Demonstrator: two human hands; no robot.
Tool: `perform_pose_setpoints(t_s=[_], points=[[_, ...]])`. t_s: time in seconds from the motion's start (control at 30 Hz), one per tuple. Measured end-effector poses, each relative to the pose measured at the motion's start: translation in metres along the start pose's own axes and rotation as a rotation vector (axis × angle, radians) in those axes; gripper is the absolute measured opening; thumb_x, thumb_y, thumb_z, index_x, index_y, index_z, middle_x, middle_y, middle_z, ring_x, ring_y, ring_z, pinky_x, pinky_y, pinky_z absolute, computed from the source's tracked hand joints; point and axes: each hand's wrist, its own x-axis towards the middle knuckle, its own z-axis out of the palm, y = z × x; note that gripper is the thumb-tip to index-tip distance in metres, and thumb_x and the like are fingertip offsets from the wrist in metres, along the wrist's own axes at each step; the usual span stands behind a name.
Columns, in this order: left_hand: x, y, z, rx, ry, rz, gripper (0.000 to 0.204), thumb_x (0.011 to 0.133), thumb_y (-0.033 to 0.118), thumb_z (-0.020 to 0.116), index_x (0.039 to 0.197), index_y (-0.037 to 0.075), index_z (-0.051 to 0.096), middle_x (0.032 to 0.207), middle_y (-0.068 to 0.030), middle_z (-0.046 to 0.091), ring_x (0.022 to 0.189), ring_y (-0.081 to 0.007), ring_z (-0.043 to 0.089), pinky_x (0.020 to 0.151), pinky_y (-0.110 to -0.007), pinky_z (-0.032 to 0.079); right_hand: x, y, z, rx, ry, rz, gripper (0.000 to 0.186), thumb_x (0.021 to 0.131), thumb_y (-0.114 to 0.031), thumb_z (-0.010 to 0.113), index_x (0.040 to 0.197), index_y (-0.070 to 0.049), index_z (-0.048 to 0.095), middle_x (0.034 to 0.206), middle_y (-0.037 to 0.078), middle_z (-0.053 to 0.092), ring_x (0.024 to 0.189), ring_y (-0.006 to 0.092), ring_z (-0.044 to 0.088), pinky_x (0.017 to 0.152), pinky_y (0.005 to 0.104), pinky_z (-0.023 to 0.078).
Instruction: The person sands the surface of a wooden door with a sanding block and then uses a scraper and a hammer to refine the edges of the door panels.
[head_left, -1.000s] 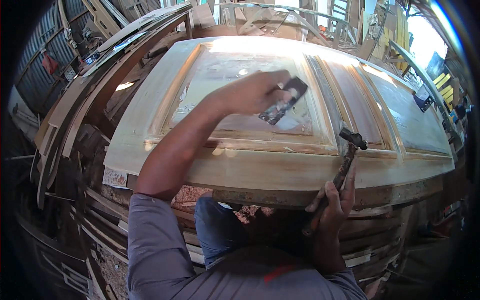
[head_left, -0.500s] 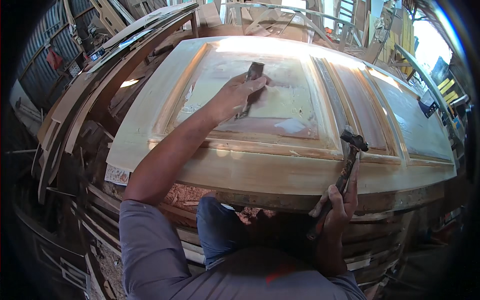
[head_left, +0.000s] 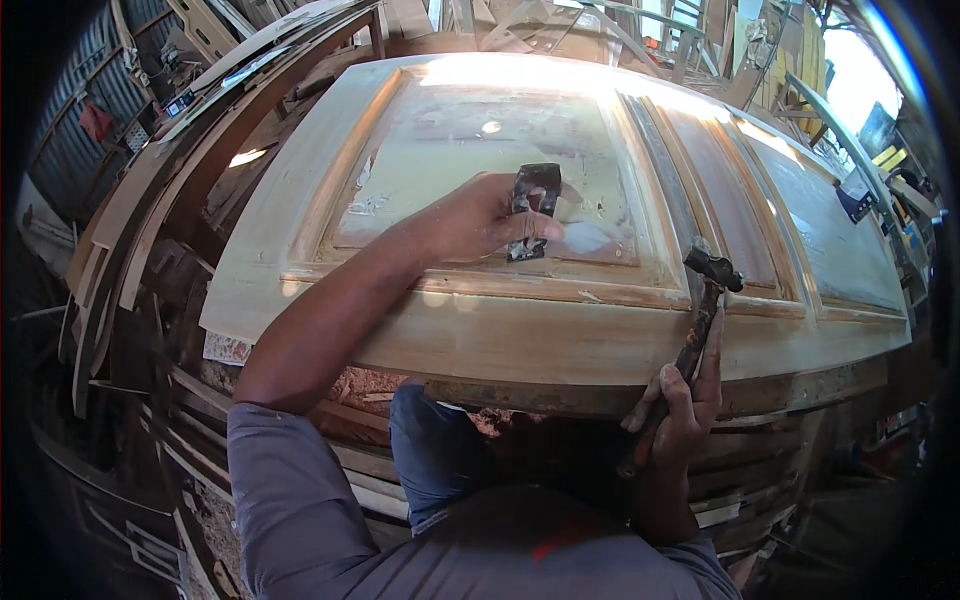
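Observation:
My left hand (head_left: 485,215) grips a small dark block-shaped tool (head_left: 535,180) with an opening in its middle, apparently a hand plane, specked with pale dust. It is held above the large panel of a pale wooden door (head_left: 480,355). The thumb lies across its near part; the other fingers are mostly hidden behind it. At the door's near edge, my right hand (head_left: 680,415) is closed round a hammer (head_left: 697,335) with a worn handle. Its dark metal head points up and away, and one finger stretches along the handle.
Raised mouldings (head_left: 480,290) frame the door's panels. A small dark box-like thing (head_left: 855,198) stands at the door's far right. Long boards (head_left: 235,120) lie on a rack at the left. Wood shavings (head_left: 365,390) are below the near edge, and scrap timber leans at the back.
My left hand has moved right and nearer to me, turning the hand plane so its opening shows. The right hand with the hammer has hardly moved. The view has shifted slightly.

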Motion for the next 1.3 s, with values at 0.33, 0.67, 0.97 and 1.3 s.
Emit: perform_pose_setpoints(t_s=[0.33, 0.67, 0.97, 1.3], points=[[-0.005, 0.012, -0.009, 0.187, -0.061, -0.08, 0.044, 0.106, 0.041, 0.079, 0.122, 0.001, 0.072, 0.099, -0.0133, 0.075, 0.091, -0.0171, 0.064, 0.086, -0.039, 0.053, 0.0, 0.002, 0.005, -0.024, 0.042, -0.029, 0.085, 0.098, 0.0, 0.049, 0.178, -0.007, 0.02, 0.067, 0.005, 0.055, 0.043, 0.0116, 0.046, 0.04, 0.028, 0.049], [-0.004, 0.006, -0.001, 0.241, 0.006, -0.051, 0.038, 0.108, 0.036, 0.076, 0.11, -0.001, 0.071, 0.081, -0.0107, 0.069, 0.078, -0.0174, 0.057, 0.075, -0.041, 0.051, 0.0, 0.006, 0.0, -0.046, 0.051, -0.034, 0.086, 0.097, -0.001, 0.051, 0.178, -0.007, 0.024, 0.072, 0.004, 0.054, 0.05, 0.0102, 0.046, 0.042, 0.0279, 0.051], [-0.005, 0.014, 0.001, 0.226, -0.014, 0.027, 0.031, 0.108, 0.029, 0.075, 0.11, -0.001, 0.067, 0.075, -0.0141, 0.06, 0.07, -0.0209, 0.05, 0.069, -0.042, 0.047, 0.014, -0.027, -0.018, -0.328, -0.124, -0.191, 0.082, 0.101, -0.003, 0.058, 0.177, -0.006, 0.027, 0.093, 0.009, 0.066, 0.064, 0.0089, 0.055, 0.056, 0.0274, 0.053], [-0.006, 0.01, 0.006, 0.292, 0.02, 0.083, 0.029, 0.108, 0.027, 0.076, 0.106, 0.0, 0.068, 0.066, -0.0103, 0.049, 0.063, -0.0166, 0.043, 0.059, -0.039, 0.041, 0.098, -0.112, 0.027, -1.018, -0.684, -0.686, 0.052, 0.115, -0.02, 0.053, 0.167, -0.014, 0.05, 0.154, 0.021, 0.067, 0.131, 0.0398, 0.072, 0.111, 0.0512, 0.055]])
